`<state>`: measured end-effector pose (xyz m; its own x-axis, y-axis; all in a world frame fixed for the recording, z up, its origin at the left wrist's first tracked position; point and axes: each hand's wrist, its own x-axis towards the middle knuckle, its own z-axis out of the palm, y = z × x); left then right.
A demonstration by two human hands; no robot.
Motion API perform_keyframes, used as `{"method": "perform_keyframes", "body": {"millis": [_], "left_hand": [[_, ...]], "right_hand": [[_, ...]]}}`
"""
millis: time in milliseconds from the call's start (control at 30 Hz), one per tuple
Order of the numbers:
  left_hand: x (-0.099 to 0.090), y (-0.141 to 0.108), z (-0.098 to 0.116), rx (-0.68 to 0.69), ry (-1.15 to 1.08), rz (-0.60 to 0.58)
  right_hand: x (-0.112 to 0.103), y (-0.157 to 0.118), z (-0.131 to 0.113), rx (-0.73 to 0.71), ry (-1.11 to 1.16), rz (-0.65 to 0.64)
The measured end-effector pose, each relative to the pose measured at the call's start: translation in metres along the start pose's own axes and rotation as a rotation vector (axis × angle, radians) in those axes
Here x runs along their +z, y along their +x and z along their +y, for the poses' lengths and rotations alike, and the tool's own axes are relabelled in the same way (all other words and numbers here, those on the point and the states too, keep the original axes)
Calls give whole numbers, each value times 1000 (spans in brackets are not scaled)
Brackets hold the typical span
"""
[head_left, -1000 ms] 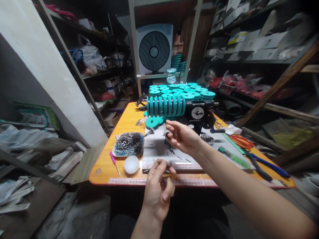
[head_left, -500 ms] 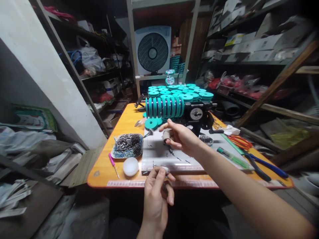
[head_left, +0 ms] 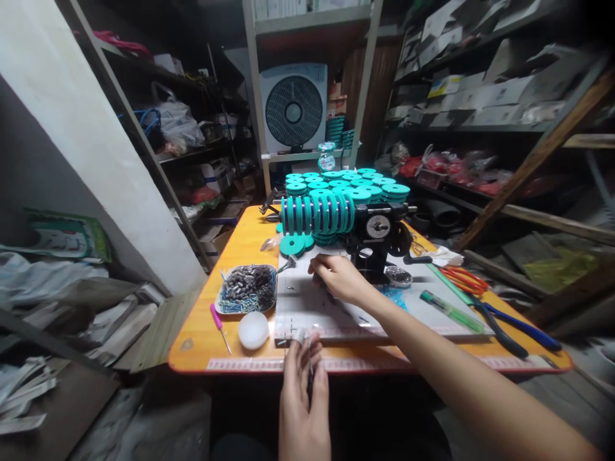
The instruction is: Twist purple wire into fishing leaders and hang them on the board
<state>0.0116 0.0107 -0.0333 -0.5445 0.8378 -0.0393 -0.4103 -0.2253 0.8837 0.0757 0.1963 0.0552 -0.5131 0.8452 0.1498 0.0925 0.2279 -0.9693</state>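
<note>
My left hand (head_left: 305, 394) is at the table's front edge, fingers pointing up and drawn near the thumb. A dark, thin thing (head_left: 310, 379) shows between them, too small to name. One of its fingers wears a whitish wrap (head_left: 298, 335). Above the white board (head_left: 298, 298), my right hand (head_left: 336, 278) has its fingers curled in a pinch; whatever is in them is hidden. Small dark and pale pieces lie on the board near both hands. Behind the right hand, several teal spools (head_left: 317, 214) stand in a row on the shaft of a black winding machine (head_left: 369, 240).
Left of the board are a tray (head_left: 221, 308) of small metal and striped pieces, a white round cup (head_left: 254, 331) and a pink-handled pick (head_left: 217, 317). To the right lie a green tube (head_left: 451, 312), blue-handled pliers (head_left: 526, 326) and orange cord (head_left: 464, 280). More teal spools (head_left: 358, 194) are stacked behind.
My right hand has lowered toward the board, and its spread fingers have curled together. My left hand has turned, with its fingers now straighter and pointing away. The view has shifted slightly.
</note>
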Motion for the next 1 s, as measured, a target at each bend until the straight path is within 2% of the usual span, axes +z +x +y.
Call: {"method": "perform_keyframes", "body": {"millis": [133,267,333,367,433,533,600,733,800,1000], "left_hand": [[-5,-17,1,28,153,11],[10,-18,30,214,373,-49],[22,-8,46,300,404,-58],[27,-2,52,301,384,-89],[34,10,59,197,311,-212],[39,19,59,39,201,-352],[40,16,53,-55,89,-394],[39,2,44,-308,-352,-470],[35,-5,39,-387,-500,-492],[14,-23,12,-559,-560,-534]], "right_hand": [[-11,-22,-17,52,104,-36],[-19,-44,-45,159,261,-189],[-21,-52,-56,205,326,-265],[-20,-55,-61,220,356,-293],[-20,-60,-67,237,413,-336],[-17,-64,-67,266,496,-379],[-14,-65,-62,303,550,-384],[-4,-63,-46,393,649,-308],[0,-62,-40,432,682,-269],[-1,-61,-32,481,725,-203]]}}
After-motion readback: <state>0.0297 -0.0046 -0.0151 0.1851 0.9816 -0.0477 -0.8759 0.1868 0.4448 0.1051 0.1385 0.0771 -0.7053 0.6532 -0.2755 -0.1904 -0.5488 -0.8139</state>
